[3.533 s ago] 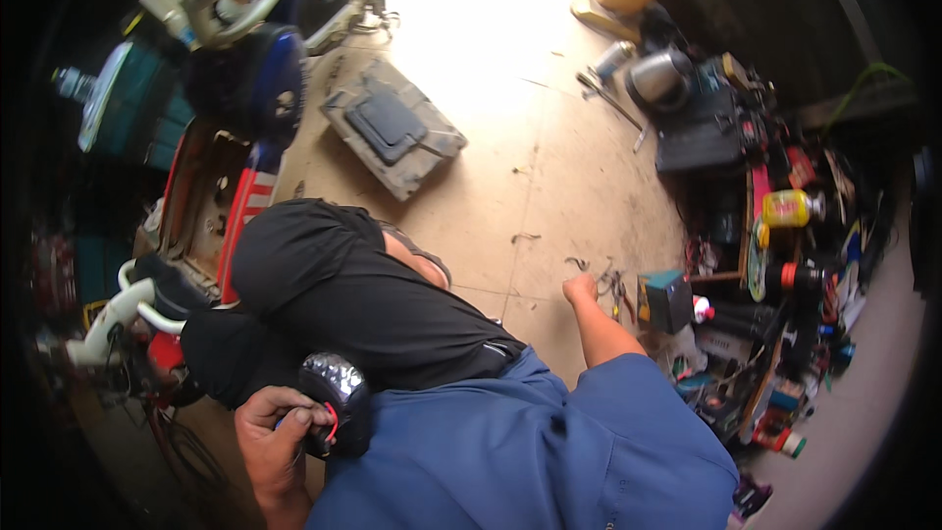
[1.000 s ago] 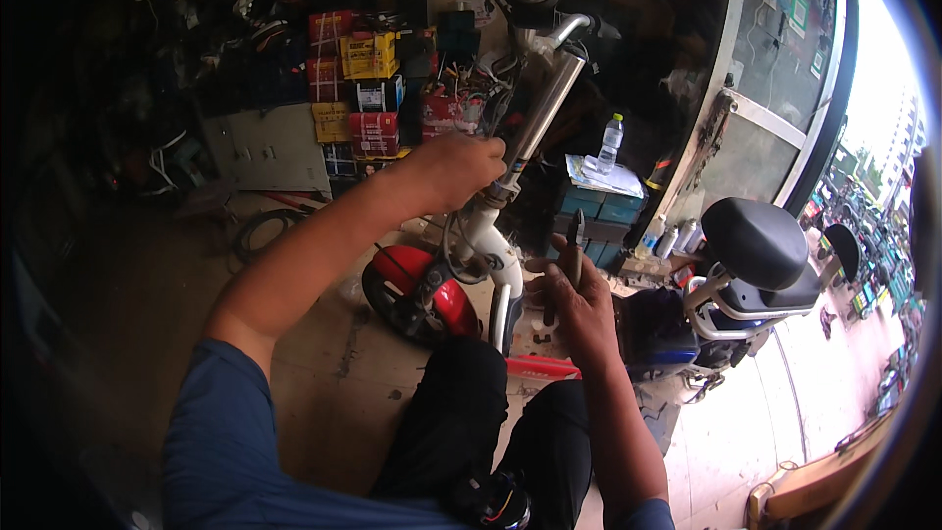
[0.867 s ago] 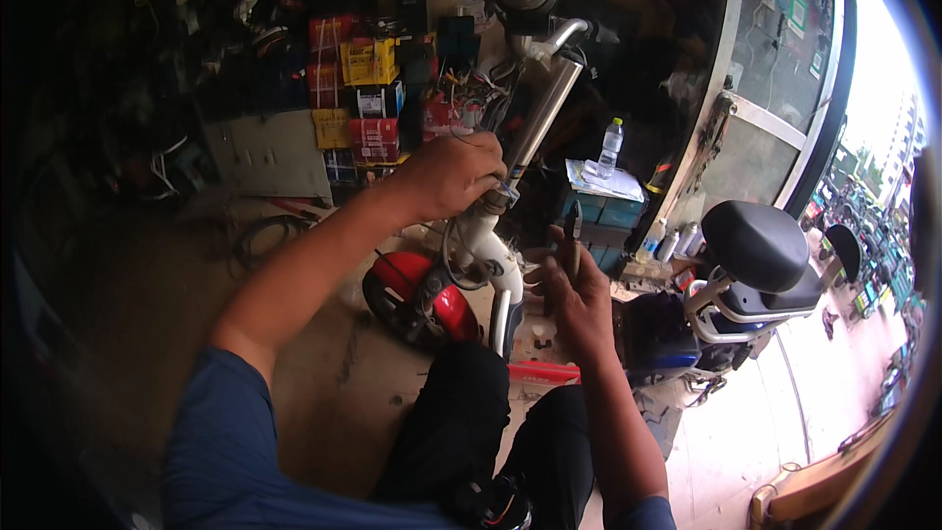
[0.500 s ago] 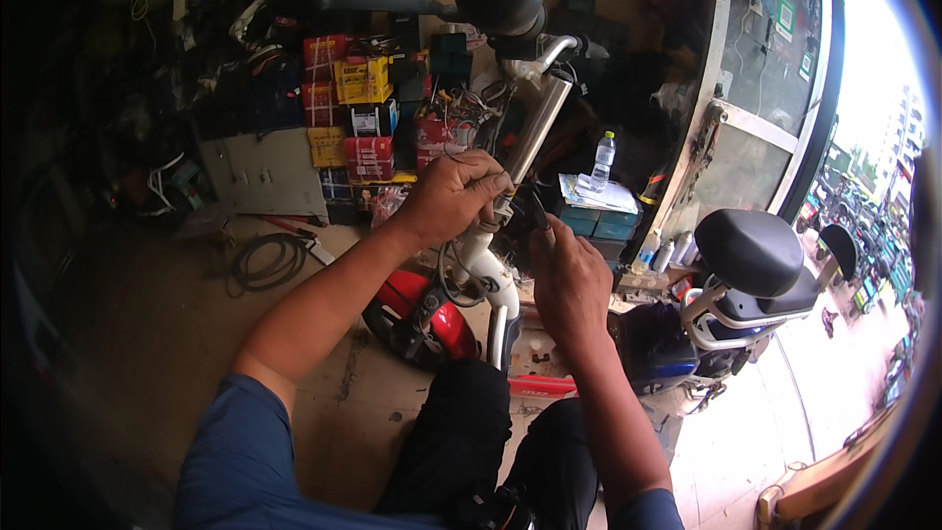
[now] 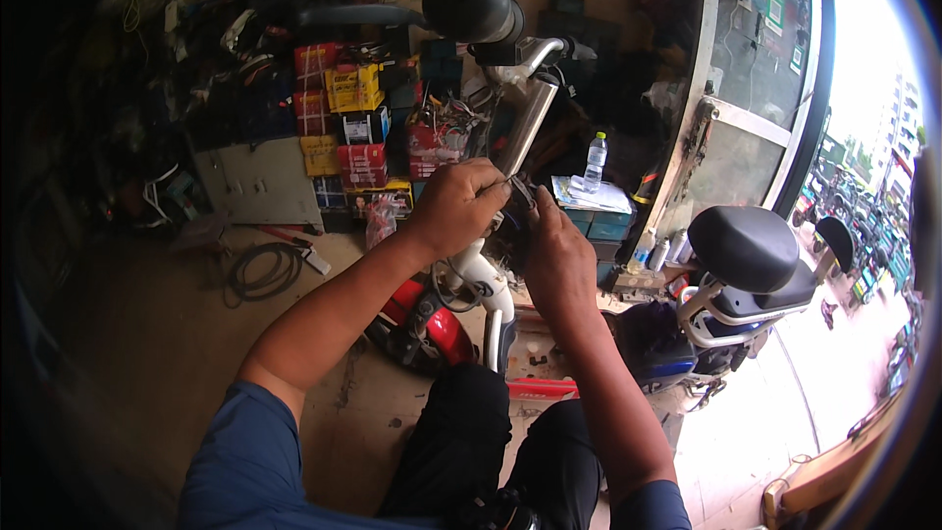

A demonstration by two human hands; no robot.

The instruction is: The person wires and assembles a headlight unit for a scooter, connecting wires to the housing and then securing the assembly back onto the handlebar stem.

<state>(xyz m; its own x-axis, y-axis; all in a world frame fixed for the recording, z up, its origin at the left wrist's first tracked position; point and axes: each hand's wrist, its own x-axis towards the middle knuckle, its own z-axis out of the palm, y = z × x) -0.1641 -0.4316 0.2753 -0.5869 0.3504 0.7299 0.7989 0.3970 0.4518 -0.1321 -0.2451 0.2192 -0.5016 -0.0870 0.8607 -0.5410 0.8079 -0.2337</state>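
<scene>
My left hand (image 5: 454, 204) is closed in a pinch in front of a silver steering stem, and what sits between its fingertips is too small to make out. My right hand (image 5: 563, 260) is wrapped round a small dark hand tool that looks like pliers (image 5: 522, 190), whose tip meets the left fingertips. Behind both hands the silver stem (image 5: 528, 128) of an electric bike leans up to a handlebar with a round black headlamp (image 5: 471, 5). Below them runs the bike's white frame tube (image 5: 483, 280), with a cable looped beside it.
A red and black body part (image 5: 429, 329) lies left of the frame. Stacked boxes (image 5: 363, 165) and a grey cabinet (image 5: 257, 182) stand behind. A water bottle (image 5: 596, 162) rests on papers at right. Another bike's black seat (image 5: 744, 248) is near the doorway. Coiled hose (image 5: 263, 273) lies on the floor.
My left fingertips and the tool in my right hand have come together, slightly higher on the stem. The view has shifted a little, so the handlebar appears further left and lower.
</scene>
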